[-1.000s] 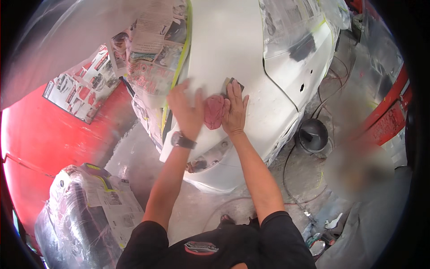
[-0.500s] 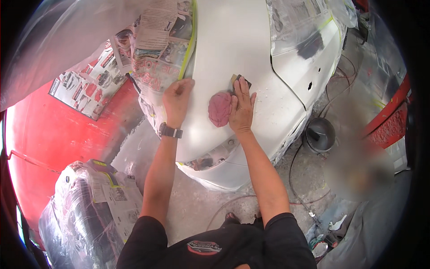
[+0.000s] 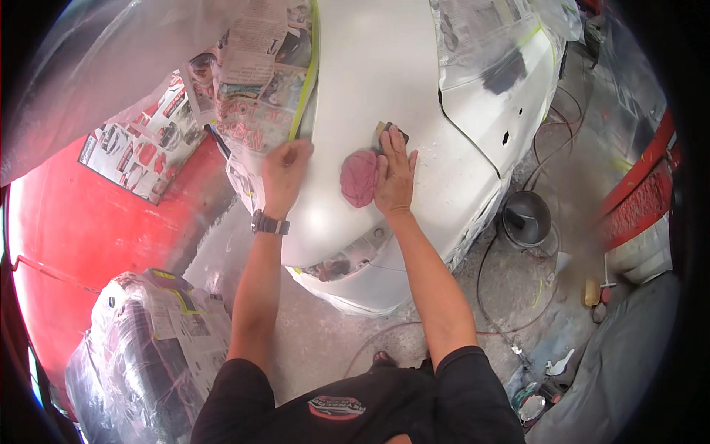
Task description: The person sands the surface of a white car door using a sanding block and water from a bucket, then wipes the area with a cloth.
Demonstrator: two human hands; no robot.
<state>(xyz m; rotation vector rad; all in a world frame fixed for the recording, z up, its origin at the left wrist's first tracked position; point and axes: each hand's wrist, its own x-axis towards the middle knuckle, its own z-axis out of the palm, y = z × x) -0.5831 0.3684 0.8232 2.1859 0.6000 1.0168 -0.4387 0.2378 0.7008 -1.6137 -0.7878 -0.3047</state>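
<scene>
Under the fingers of my right hand [image 3: 396, 177] is a small sanding pad [image 3: 399, 133], dark with a tan part, pressed against a smooth white car panel [image 3: 370, 81]. The fingers lie nearly straight across it. Against the thumb side of this hand rests a crumpled pink cloth [image 3: 359, 179]. My left hand [image 3: 285, 177] is closed with its fingers curled, at the panel's left edge below a strip of yellow-green masking tape [image 3: 307, 92]. What its fingers hold, if anything, is hidden. Newspaper masking [image 3: 255, 96] covers the area left of the tape.
A red car panel [image 3: 111, 214] is at the left, above a plastic-wrapped object [image 3: 133, 348]. To the right, a dark bucket [image 3: 526, 220] stands on the concrete floor [image 3: 318, 340] beside hoses [image 3: 481, 285]. A red metal frame [image 3: 640, 181] is farther right.
The view has shifted slightly. My left hand has moved a little left and down from the tape's end; my right stays on the pad. A blurred shape at lower right has moved, uncovering a tan container.
</scene>
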